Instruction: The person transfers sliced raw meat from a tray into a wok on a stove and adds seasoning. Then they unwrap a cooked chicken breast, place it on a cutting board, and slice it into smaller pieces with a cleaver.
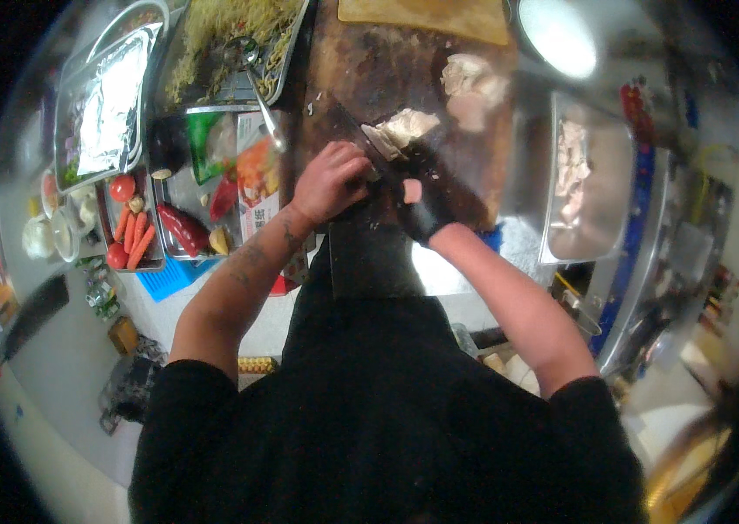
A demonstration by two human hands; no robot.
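A pale piece of cooked meat [404, 129], perhaps chicken, lies on the dark, worn cutting board [343, 61]. Along its left side runs the dark blade of a knife [354, 124], slanting from upper left down toward my right hand [423, 208]. That hand wears a black glove, with a pinkish patch showing on its back, and is closed around the knife's handle end. My bare left hand [333, 181] is curled just left of the blade, fingers bent inward. Whatever lies under its fingertips is mostly hidden. More pale meat [472, 87] sits farther back on the board.
Right of the board stands a metal tray [592, 223] with pale meat pieces. At left are a tray of shredded food [212, 52] with a spoon [266, 113], a tray of tomatoes and carrots [135, 236], red peppers [182, 229], and a foil-covered container [112, 109]. A yellowish board [426, 17] lies at the back.
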